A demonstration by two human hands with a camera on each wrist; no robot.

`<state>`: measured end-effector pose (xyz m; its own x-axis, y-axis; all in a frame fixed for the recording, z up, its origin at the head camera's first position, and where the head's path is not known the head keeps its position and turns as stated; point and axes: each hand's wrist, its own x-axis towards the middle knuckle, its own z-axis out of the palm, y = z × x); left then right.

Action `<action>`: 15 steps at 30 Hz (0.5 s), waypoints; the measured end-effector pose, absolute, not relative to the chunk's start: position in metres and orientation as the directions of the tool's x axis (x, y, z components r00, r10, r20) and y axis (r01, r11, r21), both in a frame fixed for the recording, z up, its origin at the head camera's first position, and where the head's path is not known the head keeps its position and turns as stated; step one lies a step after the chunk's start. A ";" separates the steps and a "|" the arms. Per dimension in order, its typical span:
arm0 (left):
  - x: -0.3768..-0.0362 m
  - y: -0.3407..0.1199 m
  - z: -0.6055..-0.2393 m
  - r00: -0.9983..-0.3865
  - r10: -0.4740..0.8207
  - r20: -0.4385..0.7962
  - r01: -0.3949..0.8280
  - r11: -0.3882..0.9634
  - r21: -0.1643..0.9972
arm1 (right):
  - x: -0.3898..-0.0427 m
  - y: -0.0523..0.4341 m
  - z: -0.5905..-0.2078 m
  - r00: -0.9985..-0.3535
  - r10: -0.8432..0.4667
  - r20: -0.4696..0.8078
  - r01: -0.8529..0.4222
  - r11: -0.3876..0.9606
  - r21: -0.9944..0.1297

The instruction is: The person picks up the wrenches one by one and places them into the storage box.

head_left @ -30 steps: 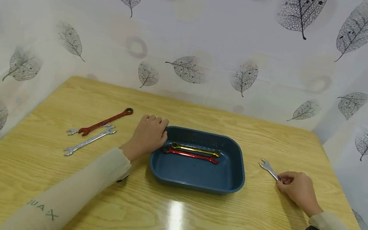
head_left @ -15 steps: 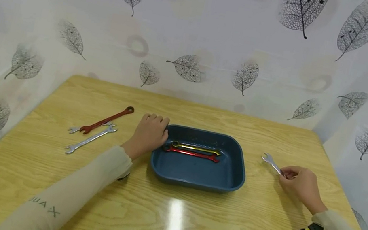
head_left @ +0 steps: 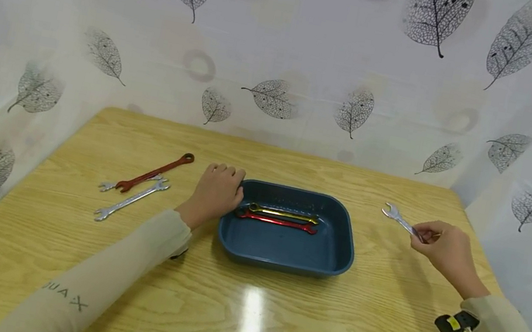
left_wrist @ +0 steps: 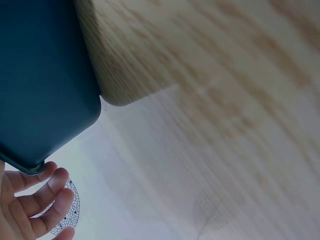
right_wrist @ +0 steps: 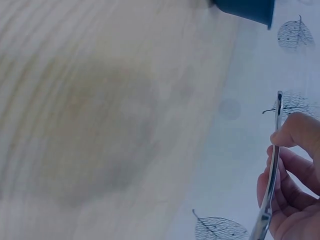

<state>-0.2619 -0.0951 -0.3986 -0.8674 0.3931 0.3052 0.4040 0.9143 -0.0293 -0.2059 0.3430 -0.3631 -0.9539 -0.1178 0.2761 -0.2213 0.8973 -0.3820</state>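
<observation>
My right hand (head_left: 446, 249) pinches a silver wrench (head_left: 398, 216) between thumb and fingers, to the right of a dark blue basin (head_left: 280, 265). The wrench's open jaw points up and left, and its shadow falls on the table below. In the right wrist view the wrench (right_wrist: 272, 182) shows edge-on along the fingers. At the basin's left rim, my left hand (head_left: 213, 195) grips the upper left corner; the left wrist view has its curled fingers (left_wrist: 47, 195) at that corner of the basin (left_wrist: 45, 90). Inside the basin lie a yellow wrench (head_left: 284, 214) and a red wrench (head_left: 277, 222).
On the wooden table (head_left: 312, 328), left of the basin, a dark red wrench (head_left: 155, 173) lies across a silver one (head_left: 107, 186). Another silver wrench (head_left: 131, 200) is just in front of them. A leaf-patterned curtain (head_left: 297, 47) borders the table at back and sides.
My right hand has lifted the silver wrench up off the table, moving slightly right and away from me. The left hand has stayed at the basin's rim, and the basin has not moved.
</observation>
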 end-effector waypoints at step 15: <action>-0.262 -0.095 -0.399 -0.858 0.399 0.324 0.408 0.912 -0.042 | -0.209 0.314 -0.320 -0.904 -0.192 0.382 -0.324 0.892 -0.316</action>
<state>-0.2621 -0.0952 -0.3991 -0.8580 0.3985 0.3240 0.4077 0.9121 -0.0422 -0.2088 0.3144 -0.3204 -0.9038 -0.1922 0.3824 -0.3235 0.8918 -0.3164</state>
